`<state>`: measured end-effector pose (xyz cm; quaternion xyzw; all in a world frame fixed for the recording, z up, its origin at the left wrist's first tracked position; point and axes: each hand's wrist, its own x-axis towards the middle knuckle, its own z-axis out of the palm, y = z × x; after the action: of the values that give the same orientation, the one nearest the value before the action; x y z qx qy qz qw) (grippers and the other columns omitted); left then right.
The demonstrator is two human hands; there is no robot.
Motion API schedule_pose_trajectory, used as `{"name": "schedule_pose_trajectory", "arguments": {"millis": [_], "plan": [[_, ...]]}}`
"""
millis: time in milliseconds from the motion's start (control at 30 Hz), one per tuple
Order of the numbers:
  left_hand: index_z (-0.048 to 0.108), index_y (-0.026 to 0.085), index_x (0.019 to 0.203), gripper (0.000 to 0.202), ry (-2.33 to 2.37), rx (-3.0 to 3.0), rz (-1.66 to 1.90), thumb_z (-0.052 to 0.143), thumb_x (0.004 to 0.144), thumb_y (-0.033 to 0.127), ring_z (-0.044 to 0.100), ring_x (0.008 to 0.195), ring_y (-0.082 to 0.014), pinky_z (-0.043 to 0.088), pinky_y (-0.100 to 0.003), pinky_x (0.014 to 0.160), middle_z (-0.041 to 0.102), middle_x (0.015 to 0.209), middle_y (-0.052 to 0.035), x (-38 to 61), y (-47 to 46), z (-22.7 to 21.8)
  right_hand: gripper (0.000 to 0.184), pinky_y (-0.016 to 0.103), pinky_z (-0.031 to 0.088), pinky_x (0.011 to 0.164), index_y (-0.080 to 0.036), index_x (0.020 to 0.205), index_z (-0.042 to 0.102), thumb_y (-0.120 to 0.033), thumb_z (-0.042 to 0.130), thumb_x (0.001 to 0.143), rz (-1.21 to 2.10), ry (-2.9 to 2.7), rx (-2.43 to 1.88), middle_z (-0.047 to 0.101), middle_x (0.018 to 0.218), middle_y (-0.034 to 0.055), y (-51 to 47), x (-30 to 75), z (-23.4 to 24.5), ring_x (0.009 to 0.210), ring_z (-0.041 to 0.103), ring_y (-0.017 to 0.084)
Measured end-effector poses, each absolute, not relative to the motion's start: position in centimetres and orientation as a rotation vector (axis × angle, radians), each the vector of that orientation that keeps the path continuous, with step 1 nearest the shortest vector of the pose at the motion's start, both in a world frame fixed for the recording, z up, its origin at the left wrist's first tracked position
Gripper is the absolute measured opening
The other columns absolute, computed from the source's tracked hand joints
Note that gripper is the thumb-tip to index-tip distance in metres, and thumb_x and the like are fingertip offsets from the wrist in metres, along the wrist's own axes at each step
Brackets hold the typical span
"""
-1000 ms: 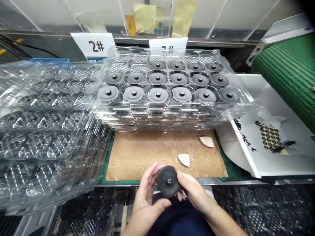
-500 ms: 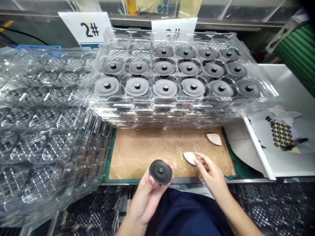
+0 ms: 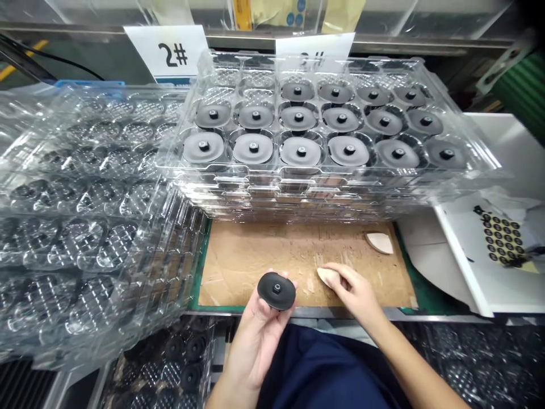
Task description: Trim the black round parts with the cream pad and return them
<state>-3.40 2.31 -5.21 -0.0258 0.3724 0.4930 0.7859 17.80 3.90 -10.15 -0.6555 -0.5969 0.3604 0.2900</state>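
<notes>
My left hand [image 3: 254,343] holds a black oval disc [image 3: 276,291] with a small raised knob in its middle, knob facing up. The fingers wrap under its edge, near the front of the bench. To the right, my right hand [image 3: 360,295] is closed on a pale leaf-shaped piece [image 3: 326,276] by its right part; the fingers cover much of it. Below that piece is a brown cardboard sheet [image 3: 255,247]. A second pale piece [image 3: 380,242], with a curved dark edge, lies on the cardboard's right end.
Stacked clear trays [image 3: 319,179] stand behind the cardboard; the top one holds rows of similar black discs [image 3: 300,151]. More clear trays [image 3: 85,238] are piled on the left. A white bin [image 3: 464,261] at right contains a sheet of round black stickers [image 3: 503,236].
The view has shifted, so the scene sits further right. My right hand and its pale piece have moved slightly left over the cardboard, fingers covering more of it. The left hand still holds the disc.
</notes>
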Motion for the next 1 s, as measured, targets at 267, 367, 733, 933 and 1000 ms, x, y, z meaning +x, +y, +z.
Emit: {"name": "schedule_pose_trajectory", "arguments": {"millis": [267,367,733,933,1000], "plan": [[0.067,0.020,0.105,0.049,0.888,0.114,0.984,0.081,0.060,0.034,0.062,0.103,-0.0256,0.050,-0.032,0.088,0.069,0.107,-0.0094,-2.5,2.0,-4.0,0.021,0.025,0.049,0.072,-0.019,0.104,0.060,-0.021,0.044,0.091,1.080,-1.842,-1.212,0.065,0.090,0.0046,5.1,11.1,0.3,0.080,0.061,0.014],[0.066,0.023,0.108,0.055,0.957,0.144,0.974,0.083,0.056,0.032,0.064,0.096,-0.0228,0.053,-0.026,0.078,0.069,0.108,-0.0069,-2.5,1.8,-3.6,0.017,0.023,0.048,0.068,-0.020,0.094,0.062,-0.015,0.047,0.090,1.232,-2.042,-1.153,0.065,0.082,0.0005,5.1,11.0,1.6,0.074,0.060,0.012],[0.070,0.022,0.100,0.054,0.838,0.207,1.018,0.085,0.050,0.036,0.067,0.092,-0.0217,0.054,-0.024,0.075,0.072,0.101,-0.0064,-1.4,-1.8,-1.1,0.017,0.023,0.048,0.069,-0.019,0.096,0.061,-0.015,0.045,0.090,1.095,-2.037,-1.072,0.065,0.085,0.0018,1.0,12.6,3.6,0.076,0.059,0.012],[0.070,0.023,0.099,0.045,0.755,0.274,1.048,0.084,0.056,0.019,0.066,0.094,-0.0190,0.052,-0.024,0.080,0.072,0.103,-0.0048,-0.5,-5.4,0.6,0.020,0.023,0.047,0.068,-0.018,0.101,0.060,-0.014,0.043,0.091,0.988,-2.078,-0.877,0.065,0.085,0.0035,-3.0,13.8,5.2,0.074,0.058,0.013],[0.070,0.024,0.099,0.050,0.763,0.261,1.074,0.083,0.053,0.011,0.065,0.093,-0.0175,0.051,-0.023,0.079,0.072,0.102,-0.0031,-0.2,-6.7,1.3,0.017,0.021,0.046,0.063,-0.021,0.095,0.061,-0.014,0.047,0.089,1.057,-2.150,-0.912,0.065,0.080,0.0002,-4.9,15.3,6.2,0.069,0.057,0.011]]}}
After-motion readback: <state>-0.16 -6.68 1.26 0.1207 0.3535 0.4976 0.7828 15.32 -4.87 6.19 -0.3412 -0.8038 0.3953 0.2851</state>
